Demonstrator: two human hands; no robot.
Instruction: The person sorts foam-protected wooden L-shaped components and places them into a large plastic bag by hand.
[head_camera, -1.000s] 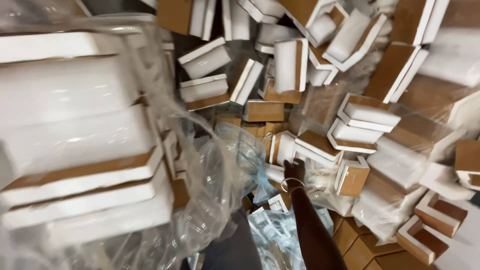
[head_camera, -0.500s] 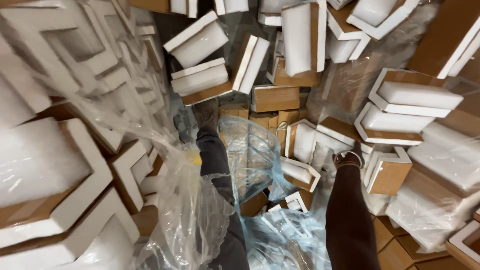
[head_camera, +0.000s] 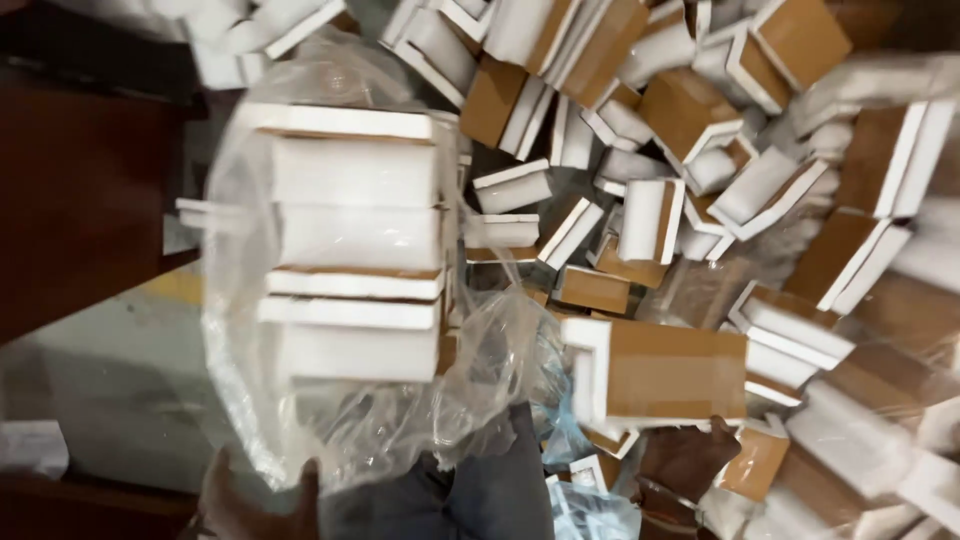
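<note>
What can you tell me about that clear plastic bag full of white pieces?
The clear plastic bag is thin, crinkled and see-through. It holds stacked white foam and brown cardboard pieces lying flat. The left hand grips its lower edge, lifting it beside the loose pile. Its slack right side hangs down, bunched.

We see a thin, clear plastic bag (head_camera: 340, 400), glossy and crinkled, wrapped around matt white foam blocks (head_camera: 350, 240) backed with brown cardboard. Our right hand (head_camera: 685, 460) touches a foam-edged piece (head_camera: 660, 372) faced in smooth, matt brown cardboard. The heap of similar pieces (head_camera: 700, 130) looks dull and papery. Our left hand (head_camera: 250, 500) meets shiny film.
</note>
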